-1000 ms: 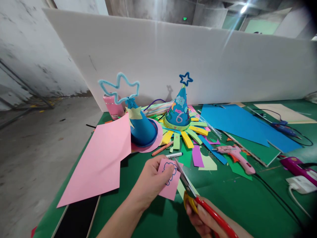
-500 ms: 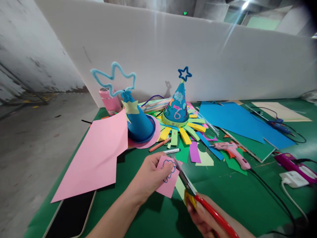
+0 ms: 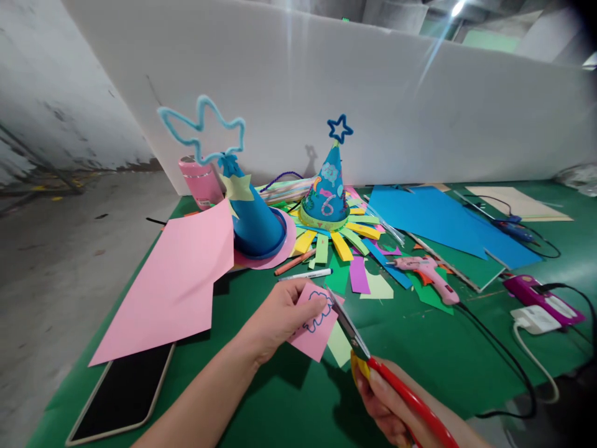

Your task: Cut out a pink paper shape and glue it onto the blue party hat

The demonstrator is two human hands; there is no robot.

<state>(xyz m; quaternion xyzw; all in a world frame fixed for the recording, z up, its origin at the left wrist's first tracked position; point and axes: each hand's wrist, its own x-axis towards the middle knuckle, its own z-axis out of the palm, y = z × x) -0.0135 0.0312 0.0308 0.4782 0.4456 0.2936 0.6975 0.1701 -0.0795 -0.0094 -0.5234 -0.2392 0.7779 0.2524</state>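
Between the thumb and fingers of my left hand (image 3: 280, 317) is a small piece of pink paper (image 3: 316, 341) with a cloud-like outline drawn in blue. My right hand (image 3: 385, 398) grips a pair of scissors (image 3: 357, 339) with red and yellow handles. The blades meet the paper's upper right edge, close to my left thumb and the drawn line. A white marker (image 3: 308, 274) lies just beyond my left hand. Below the blades, a pale green paper strip (image 3: 339, 345) rests on the table.
Behind stand a blue cone hat (image 3: 256, 227) with a pipe-cleaner star and a decorated cone hat (image 3: 326, 193). Pink paper (image 3: 172, 286) overlaps a phone (image 3: 124, 395) at left. A glue gun (image 3: 429, 274), blue sheets (image 3: 433, 218) and a purple power strip (image 3: 543, 298) are at right.
The whole view has shifted slightly, with the table things appearing higher and a little left. Both hands keep their holds, and the scissor blades stay at the paper's edge.
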